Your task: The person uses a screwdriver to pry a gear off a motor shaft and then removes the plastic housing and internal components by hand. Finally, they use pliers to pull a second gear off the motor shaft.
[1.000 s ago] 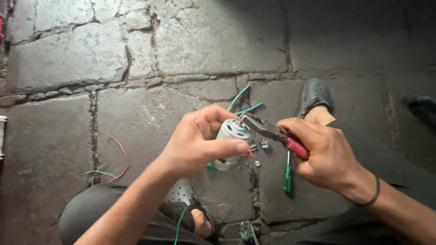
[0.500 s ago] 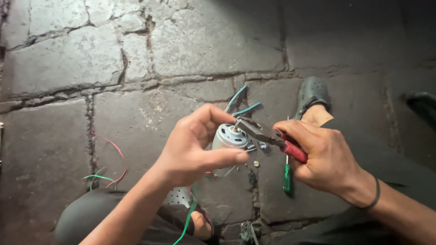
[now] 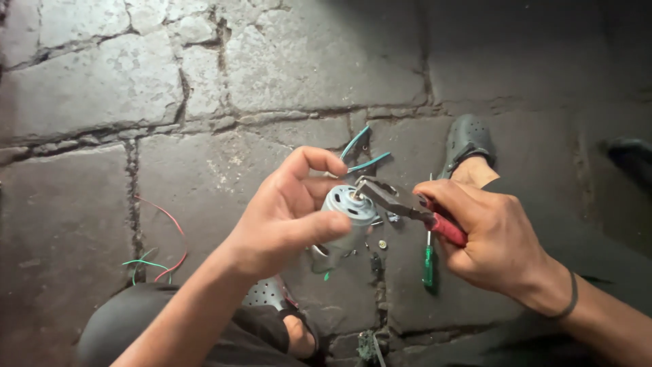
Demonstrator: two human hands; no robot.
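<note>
My left hand [image 3: 288,214] grips a small silver cylindrical motor [image 3: 345,216], its vented end face turned up towards me. My right hand [image 3: 490,238] holds red-handled pliers [image 3: 402,202], whose jaws are closed on the centre of the motor's end face. Two teal wires [image 3: 360,155] stick out behind the motor. Both hands are held above a stone floor, between my feet.
A green-handled screwdriver [image 3: 428,261] lies on the stone floor under my right hand, with small screws [image 3: 382,244] nearby. Red and green wires [image 3: 159,255] lie at the left. My grey clogs [image 3: 467,139] [image 3: 268,293] rest on the paving.
My left hand has turned the motor slightly, and the pliers' jaws have moved onto the middle of its end face.
</note>
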